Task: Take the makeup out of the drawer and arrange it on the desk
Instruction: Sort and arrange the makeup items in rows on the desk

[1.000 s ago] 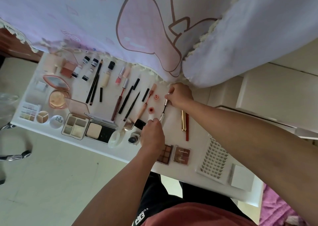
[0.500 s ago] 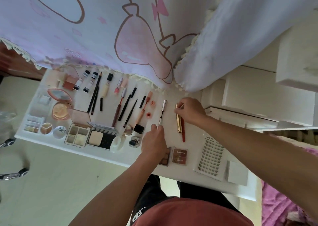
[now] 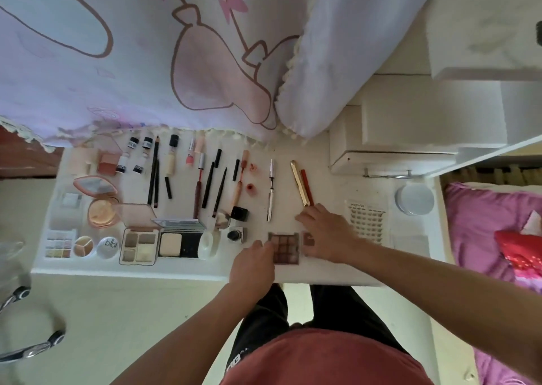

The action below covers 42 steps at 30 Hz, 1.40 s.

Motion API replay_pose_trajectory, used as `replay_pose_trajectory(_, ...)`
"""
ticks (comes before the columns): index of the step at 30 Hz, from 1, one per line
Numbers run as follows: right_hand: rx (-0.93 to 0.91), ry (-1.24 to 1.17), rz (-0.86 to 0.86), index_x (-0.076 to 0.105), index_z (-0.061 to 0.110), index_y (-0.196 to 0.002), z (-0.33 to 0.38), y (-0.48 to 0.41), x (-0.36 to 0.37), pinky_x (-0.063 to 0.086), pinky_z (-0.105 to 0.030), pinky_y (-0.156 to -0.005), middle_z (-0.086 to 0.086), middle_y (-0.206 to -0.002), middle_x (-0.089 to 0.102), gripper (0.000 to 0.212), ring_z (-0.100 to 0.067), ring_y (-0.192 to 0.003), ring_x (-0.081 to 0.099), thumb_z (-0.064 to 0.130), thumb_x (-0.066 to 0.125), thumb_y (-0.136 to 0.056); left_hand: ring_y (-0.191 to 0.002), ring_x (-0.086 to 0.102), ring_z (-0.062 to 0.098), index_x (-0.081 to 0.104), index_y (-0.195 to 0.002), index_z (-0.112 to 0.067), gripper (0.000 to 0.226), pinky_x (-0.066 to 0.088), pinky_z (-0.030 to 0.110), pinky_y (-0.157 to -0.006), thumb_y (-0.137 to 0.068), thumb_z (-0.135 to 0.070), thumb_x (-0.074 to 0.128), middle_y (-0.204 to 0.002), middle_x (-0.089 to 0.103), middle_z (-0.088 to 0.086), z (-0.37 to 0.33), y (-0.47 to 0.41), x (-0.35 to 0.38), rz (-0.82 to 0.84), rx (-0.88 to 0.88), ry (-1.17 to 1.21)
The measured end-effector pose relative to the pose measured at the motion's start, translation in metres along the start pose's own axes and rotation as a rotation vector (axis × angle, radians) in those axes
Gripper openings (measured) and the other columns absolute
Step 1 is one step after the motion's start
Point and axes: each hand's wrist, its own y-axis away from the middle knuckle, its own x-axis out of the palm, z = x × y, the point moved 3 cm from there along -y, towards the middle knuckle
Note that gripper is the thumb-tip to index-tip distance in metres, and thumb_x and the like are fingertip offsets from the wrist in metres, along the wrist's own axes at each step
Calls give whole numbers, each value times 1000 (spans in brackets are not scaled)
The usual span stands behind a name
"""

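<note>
Eyeshadow palette [image 3: 286, 248] on desk [image 3: 331, 185], left grip [image 3: 254, 263] curled onto its left edge, right grip [image 3: 326, 232] flat over brown compact [image 3: 308, 239] beside it.

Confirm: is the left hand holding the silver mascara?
No, the silver mascara lies alone on the desk, while the left hand touches the eyeshadow palette's edge.

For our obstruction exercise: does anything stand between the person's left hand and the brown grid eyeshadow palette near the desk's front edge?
Nothing visible does. The left hand meets the eyeshadow palette at its left edge. The right hand lies on the smaller palette beside it.
</note>
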Motion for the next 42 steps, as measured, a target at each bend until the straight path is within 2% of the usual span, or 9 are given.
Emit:
replay_pose_trajectory(4,-42,177,13,22,14,-152,20,2,31,29,-39,-110,-5,-150,28,95,-25,-139,24,63,59,-80,-95,59,27,51,-111,-11,17,35,29,-67,-95,-16,44,-108,56,7,18,14,10,50,12,-61)
replay_pose_trajectory(12,-23,193,-90,44,17,-136,30,-7,38,34,-37,-102,-4,-131,44,78,-25,-125,36,61,60,-74,-100,59,26,54,-118,-15,28,48,36,-81,-96,-30,46,-111,59,4,32,24,4,50,65,-34)
replay_pose_trajectory(18,106,-152,-179,45,20,-133,13,17,-10,43,-32,-95,3,-122,41,79,-14,-111,44,54,73,-68,-104,57,19,56,-123,-20,31,46,32,-84,-95,-32,51,-111,62,-1,9,25,-25,-6,136,166)
replay_pose_trajectory(24,195,-504,-325,53,19,-133,-11,49,-70,39,-20,-84,9,-114,48,78,-8,-103,51,36,86,-64,-83,59,11,63,-114,-19,26,51,28,-78,-90,-29,63,-91,64,-7,-3,13,-85,-131,159,500)
replay_pose_trajectory(28,163,-698,-378,59,22,-128,-7,62,-108,48,-21,-78,13,-112,57,73,-4,-106,57,31,90,-63,-87,65,8,62,-113,-25,39,58,34,-80,-79,-28,78,-106,64,-8,-4,6,-137,-115,210,822)
replay_pose_trajectory(32,95,-807,-423,63,25,-123,9,73,-143,51,-21,-74,11,-107,66,66,-2,-100,62,25,91,-63,-100,67,11,60,-118,-23,52,57,38,-80,-72,-23,85,-115,67,-1,-7,7,-177,-64,291,990)
replay_pose_trajectory(34,63,-848,-428,65,26,-119,15,77,-155,55,-25,-78,7,-104,69,62,-5,-97,66,26,91,-63,-102,67,17,60,-119,-19,52,56,34,-75,-72,-18,83,-113,70,2,-11,12,-190,-29,345,1054)
replay_pose_trajectory(38,23,-872,-413,67,25,-117,26,83,-176,56,-22,-81,4,-103,70,57,-8,-94,68,23,91,-65,-102,67,24,59,-122,-8,52,57,38,-84,-74,-7,79,-110,71,11,-15,21,-207,11,408,1201)
replay_pose_trajectory(42,-6,-903,-401,71,21,-114,34,87,-188,57,-23,-81,5,-95,73,50,-11,-88,70,18,89,-67,-103,67,27,60,-119,-7,50,55,38,-90,-72,-8,73,-109,71,13,-12,26,-214,18,433,1268)
